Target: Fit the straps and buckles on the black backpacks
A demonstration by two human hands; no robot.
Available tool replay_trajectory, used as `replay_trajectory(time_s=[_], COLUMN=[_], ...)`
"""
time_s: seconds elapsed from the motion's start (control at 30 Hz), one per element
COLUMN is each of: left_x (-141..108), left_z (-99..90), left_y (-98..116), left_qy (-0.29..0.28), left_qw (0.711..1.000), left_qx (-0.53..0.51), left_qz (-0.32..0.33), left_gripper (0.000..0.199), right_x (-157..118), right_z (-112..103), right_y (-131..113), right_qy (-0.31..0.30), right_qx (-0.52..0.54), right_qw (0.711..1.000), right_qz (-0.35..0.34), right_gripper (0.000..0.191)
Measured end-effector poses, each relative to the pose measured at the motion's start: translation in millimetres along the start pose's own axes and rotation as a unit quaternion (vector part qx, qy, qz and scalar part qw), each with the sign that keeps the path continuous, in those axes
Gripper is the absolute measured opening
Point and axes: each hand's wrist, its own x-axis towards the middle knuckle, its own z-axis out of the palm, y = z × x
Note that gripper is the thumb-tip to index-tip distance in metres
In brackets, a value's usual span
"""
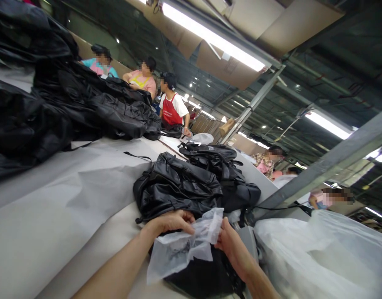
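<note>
plastic [178,251] gripped by right hand [231,240] meets left hand [175,221] over black bag [203,276].

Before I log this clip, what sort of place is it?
Probably a bag factory or workshop: many black bags lie on a pale table, a person beyond wears a red apron, and tube lights hang overhead.

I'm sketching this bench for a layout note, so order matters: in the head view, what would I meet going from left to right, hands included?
Pile of black bags → left hand → right hand → large heap of translucent plastic.
</note>
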Motion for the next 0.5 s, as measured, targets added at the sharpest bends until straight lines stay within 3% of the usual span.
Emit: replay_trajectory(time_s=[0.1, 0.23, 0.33, 0.5], left_x=[-2.7, -6.5, -4.6, 6.2], left_z=[2.1, -1.6, -7.7, -16.3], left_y=[2.2, 4.4, 0.7, -12.8], left_qy=[0.008, -0.011, 0.012, 0.047], left_qw=[1.000, 0.998, 0.996, 0.996], left_qx=[-0.015, -0.057, -0.084, -0.074], left_qz=[0.003, 0.001, -0.011, -0.025], left_gripper=[0.027, 0.035, 0.045, 0.034], right_x=[-0.3, -2.4, -7.7, -17.2], right_z=[8.2, 6.9, -11.8, -57.1], right_y=[3.9, 12.3, 23.1, 60.1], right_qy=[0.017, -0.009, 0.018, 0.058], right_qx=[-0.074, -0.012, -0.009, -0.101], right_qw=[0.997, 1.000, 1.000, 0.993], right_qz=[-0.026, -0.015, -0.004, 0.014], right_gripper=[0.056, 0.050, 0.047, 0.051])
